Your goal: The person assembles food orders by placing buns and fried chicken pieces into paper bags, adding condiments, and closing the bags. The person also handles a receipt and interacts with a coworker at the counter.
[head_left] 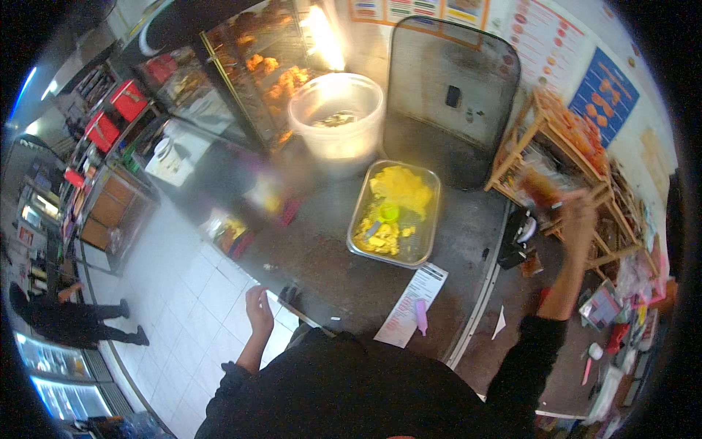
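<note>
My right hand (579, 212), smeared by motion, is raised at the wooden rack (521, 150) on the right. Its fingers close on the end of a blurred brown-orange packet (540, 189), whose kind I cannot make out. My left hand (259, 311) hangs at the counter's front edge, loosely open and holding nothing. Between the hands, a metal tray (353, 245) on the dark counter holds yellow food, partly mashed and partly in lumps. A bright green round thing (389, 213) and a grey piece lie in it. Nearer me, a pink-purple marker (421, 317) rests on a printed paper slip (398, 322).
A large translucent tub (336, 139) stands behind the tray, beside a lit glass cabinet of fried food (278, 84). A dark-framed panel (453, 102) leans at the wall. Black equipment (518, 238) sits below the rack. Far left, a person in dark clothes (73, 322) stands on the tiled floor.
</note>
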`<state>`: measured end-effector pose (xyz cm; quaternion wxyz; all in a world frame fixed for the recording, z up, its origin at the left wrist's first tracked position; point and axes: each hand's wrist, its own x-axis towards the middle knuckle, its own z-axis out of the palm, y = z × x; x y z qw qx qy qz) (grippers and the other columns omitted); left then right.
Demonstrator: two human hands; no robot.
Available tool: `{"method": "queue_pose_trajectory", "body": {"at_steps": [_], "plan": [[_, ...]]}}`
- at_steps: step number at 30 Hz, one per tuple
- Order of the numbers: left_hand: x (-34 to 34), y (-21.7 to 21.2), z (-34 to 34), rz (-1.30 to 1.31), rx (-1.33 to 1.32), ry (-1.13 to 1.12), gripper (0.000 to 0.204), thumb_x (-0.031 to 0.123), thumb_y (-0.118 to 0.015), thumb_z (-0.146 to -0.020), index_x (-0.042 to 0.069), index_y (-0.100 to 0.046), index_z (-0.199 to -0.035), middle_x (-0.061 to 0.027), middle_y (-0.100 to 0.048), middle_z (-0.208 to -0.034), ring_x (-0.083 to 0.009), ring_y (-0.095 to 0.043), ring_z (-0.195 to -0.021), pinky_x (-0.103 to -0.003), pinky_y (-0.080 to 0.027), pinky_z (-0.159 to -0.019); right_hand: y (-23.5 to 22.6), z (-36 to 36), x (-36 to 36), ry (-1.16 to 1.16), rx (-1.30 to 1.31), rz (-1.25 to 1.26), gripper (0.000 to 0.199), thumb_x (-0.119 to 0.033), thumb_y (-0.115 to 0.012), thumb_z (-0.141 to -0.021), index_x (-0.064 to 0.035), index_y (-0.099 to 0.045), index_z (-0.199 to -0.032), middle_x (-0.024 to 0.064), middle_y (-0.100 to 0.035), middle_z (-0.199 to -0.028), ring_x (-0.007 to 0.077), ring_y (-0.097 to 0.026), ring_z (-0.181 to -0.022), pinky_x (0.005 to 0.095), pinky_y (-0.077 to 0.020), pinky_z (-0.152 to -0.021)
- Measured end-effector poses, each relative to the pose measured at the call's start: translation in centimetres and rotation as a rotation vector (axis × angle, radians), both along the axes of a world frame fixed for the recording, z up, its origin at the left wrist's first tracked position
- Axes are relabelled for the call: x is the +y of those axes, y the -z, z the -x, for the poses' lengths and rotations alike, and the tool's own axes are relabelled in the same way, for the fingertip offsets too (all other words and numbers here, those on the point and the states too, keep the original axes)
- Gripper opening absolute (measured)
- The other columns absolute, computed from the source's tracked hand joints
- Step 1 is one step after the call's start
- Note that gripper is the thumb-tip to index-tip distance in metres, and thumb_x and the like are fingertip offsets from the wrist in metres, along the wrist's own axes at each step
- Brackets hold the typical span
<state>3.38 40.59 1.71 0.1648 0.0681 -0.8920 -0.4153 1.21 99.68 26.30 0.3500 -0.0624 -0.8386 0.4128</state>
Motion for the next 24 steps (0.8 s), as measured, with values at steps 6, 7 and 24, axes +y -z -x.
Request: {"method": "queue_pose_trajectory", "body": {"at_steps": [6, 7, 24], "plan": [[-4.2, -0.9, 2.8, -0.055, 0.11, -0.069, 0.016, 0.012, -0.044, -0.089, 0.002, -0.056, -0.091, -0.0145, -0.053, -0.098, -0.0288, -0.05, -0.096, -0.036, -0.042, -0.079, 7.3, 5.0, -24.6, -0.703, -0.412, 0.175, 0.014, -0.012, -0.067, -0.074, -0.0041, -0.055, -0.072, 0.0048, -0.055, -0.07, 0.012, -0.054, -0.066, 0.0267, -0.0439, -0.058], [-5.2, -0.7, 3.2, -0.062, 0.125, -0.078, 0.016, 0.012, -0.044, -0.089, 0.001, -0.056, -0.091, -0.0146, -0.053, -0.098, -0.0289, -0.05, -0.095, -0.036, -0.041, -0.079, 8.9, 5.7, -27.4, -0.777, -0.455, 0.106, 0.019, -0.015, -0.068, -0.074, -0.0038, -0.052, -0.072, 0.0044, -0.055, -0.067, 0.012, -0.055, -0.064, 0.0274, -0.0437, -0.056], [-28.3, 6.0, 7.8, -0.216, 0.144, -0.361, 0.021, 0.016, -0.041, -0.091, 0.002, -0.057, -0.093, -0.0115, -0.052, -0.099, -0.0214, -0.051, -0.089, -0.031, -0.043, -0.073, 15.4, 16.3, -61.8, -0.808, -0.381, 0.101, 0.014, -0.012, -0.063, -0.076, -0.0028, -0.054, -0.082, 0.0108, -0.062, -0.079, 0.0279, -0.062, -0.072, 0.0354, -0.0484, -0.064]]}}
